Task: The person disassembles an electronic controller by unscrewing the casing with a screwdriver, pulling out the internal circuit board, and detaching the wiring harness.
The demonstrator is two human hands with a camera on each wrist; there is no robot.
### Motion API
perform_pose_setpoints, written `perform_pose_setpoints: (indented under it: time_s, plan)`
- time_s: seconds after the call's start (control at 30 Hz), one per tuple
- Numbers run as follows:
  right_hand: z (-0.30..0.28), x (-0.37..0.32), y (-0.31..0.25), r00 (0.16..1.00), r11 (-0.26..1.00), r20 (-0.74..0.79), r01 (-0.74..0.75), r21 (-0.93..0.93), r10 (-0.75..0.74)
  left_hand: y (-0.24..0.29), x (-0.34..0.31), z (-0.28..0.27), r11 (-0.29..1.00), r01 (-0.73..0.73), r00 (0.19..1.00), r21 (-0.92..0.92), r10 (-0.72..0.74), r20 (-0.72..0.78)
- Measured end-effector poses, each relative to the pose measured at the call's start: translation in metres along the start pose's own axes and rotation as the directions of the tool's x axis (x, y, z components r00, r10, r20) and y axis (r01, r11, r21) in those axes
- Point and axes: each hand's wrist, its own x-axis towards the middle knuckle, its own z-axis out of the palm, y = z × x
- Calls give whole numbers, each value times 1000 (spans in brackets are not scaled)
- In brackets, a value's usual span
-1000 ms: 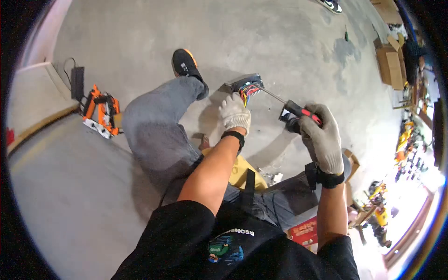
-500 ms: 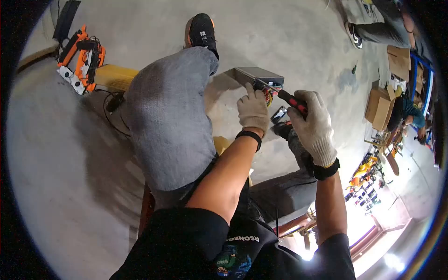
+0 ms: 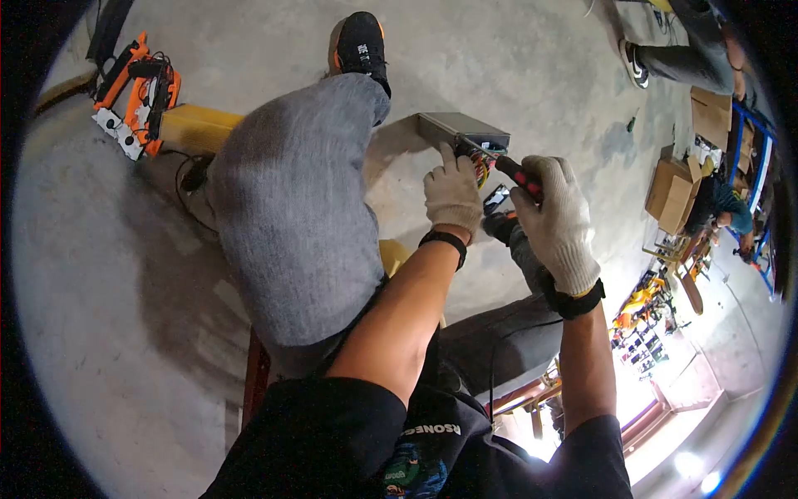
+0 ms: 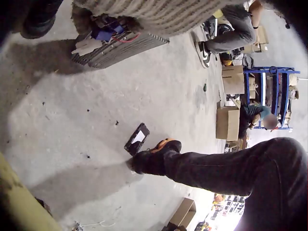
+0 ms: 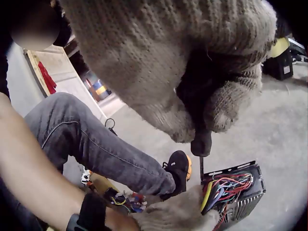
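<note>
A grey finned metal box stands on the concrete floor between the person's legs, its end nearest the body uncovered. Coloured wires in red, yellow and blue bunch at that end. The gloved left hand holds the wires close against the box, one finger reaching up along the side. In the gloved right hand is a screwdriver with a black and red handle, gripped with fingers wrapped round it. Its thin shaft points at the wired end of the box; the tip is hidden behind the wires.
A dark flat rectangular part with a white label lies beside the person's shoe. Orange and white equipment sits at the left. Cardboard boxes and another person's leg are at the right.
The head view has shifted and tilted. The right hand has brought the screwdriver handle closer to the box and the left hand. Over the last half second the hands have barely moved.
</note>
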Motion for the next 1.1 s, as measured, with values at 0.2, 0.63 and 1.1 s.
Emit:
perform_pose_setpoints:
  time_s: [0.2,0.63,1.1]
  plan:
    - [3,0,0,1000,1000,-15,9,-5,-9,1,-1,-3,1000,-11,1000,27,11,-1]
    - [12,4,-23,988,966,118,127,-225,-103,2,2,-3,1000,19,1000,16,-20,15]
    - [17,15,-31,995,976,-39,-101,-192,95,6,3,-11,999,41,997,-16,-40,60]
